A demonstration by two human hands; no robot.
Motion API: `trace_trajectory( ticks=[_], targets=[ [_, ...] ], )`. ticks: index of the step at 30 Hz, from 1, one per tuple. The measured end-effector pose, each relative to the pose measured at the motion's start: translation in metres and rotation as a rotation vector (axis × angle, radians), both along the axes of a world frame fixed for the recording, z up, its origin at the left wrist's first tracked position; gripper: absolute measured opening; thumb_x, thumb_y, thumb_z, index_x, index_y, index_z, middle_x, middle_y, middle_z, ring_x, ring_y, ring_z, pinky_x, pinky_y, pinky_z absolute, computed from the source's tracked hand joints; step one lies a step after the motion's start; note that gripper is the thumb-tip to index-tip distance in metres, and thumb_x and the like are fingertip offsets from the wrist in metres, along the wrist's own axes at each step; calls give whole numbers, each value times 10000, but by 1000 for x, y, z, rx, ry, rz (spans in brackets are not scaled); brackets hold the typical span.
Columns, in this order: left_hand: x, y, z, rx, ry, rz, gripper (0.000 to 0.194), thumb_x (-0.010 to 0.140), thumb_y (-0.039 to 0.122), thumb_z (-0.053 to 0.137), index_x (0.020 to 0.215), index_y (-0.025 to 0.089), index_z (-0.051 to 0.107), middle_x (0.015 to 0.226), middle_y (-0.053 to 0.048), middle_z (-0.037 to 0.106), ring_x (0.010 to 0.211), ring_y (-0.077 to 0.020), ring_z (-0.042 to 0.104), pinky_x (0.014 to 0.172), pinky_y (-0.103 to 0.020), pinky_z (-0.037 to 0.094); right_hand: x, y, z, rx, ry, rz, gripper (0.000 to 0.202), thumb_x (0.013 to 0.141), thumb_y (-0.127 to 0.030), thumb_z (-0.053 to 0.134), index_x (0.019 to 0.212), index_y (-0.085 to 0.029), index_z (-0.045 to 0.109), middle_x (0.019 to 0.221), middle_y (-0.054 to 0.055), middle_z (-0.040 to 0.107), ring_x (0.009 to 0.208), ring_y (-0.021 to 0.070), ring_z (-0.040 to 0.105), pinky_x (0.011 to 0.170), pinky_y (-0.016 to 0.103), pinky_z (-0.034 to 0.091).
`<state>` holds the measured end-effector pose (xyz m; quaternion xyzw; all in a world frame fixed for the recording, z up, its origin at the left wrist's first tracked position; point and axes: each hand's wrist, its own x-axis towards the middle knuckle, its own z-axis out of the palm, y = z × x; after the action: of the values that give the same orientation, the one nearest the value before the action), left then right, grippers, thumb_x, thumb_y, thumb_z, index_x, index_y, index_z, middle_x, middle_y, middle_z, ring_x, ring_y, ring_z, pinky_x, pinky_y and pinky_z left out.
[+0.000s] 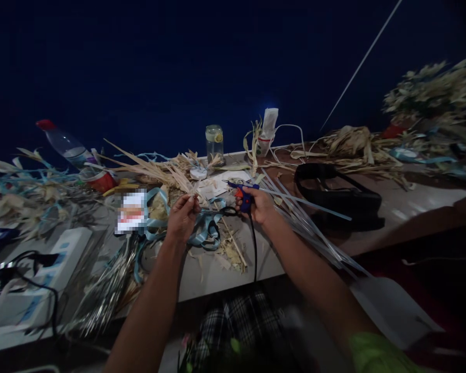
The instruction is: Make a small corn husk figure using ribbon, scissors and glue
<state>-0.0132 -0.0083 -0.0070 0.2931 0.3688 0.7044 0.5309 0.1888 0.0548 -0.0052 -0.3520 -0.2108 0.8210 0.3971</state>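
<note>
My right hand (258, 203) is wrapped round a blue glue gun (246, 199) with a red-orange trigger. Its nozzle points left, and a clear glue stick (306, 200) extends from its back. A black cord (255, 248) hangs from its grip over the table's front edge. To the left, my left hand (183, 215) is closed in a pinch, with pale husk-like strips (184, 181) at its fingertips; the exact piece held is too small to make out. A gap separates the two hands. Beneath and between them lie blue ribbon (207, 230) and dry scraps (233, 248).
A glass jar (215, 145) and a cup (264, 142) stand at the back. Loose clear sticks (322, 235) and a black strapped object (337, 199) lie right. Left are a power strip (58, 264), wire bundle (108, 285) and tilted bottle (68, 145). Dried flowers (431, 93) stand far right.
</note>
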Motion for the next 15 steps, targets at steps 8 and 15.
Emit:
trace_trajectory(
  ticks=[8,15],
  targets=[
    [-1,0,-1,-20,-88,-37,206,574,196,751,710,177,596,709,7,572,614,-62,510,546,-187,403,0,4,-10,16,141,55,61,678,-150,546,722,-143,504,553,-17,511,464,65,441,453,191,395],
    [2,0,0,-12,-54,-19,232,564,227,755,691,162,572,663,18,561,573,-50,489,531,-176,381,1,4,-12,11,92,90,96,699,-205,545,759,-137,512,584,-4,529,491,77,472,487,206,431]
  ],
)
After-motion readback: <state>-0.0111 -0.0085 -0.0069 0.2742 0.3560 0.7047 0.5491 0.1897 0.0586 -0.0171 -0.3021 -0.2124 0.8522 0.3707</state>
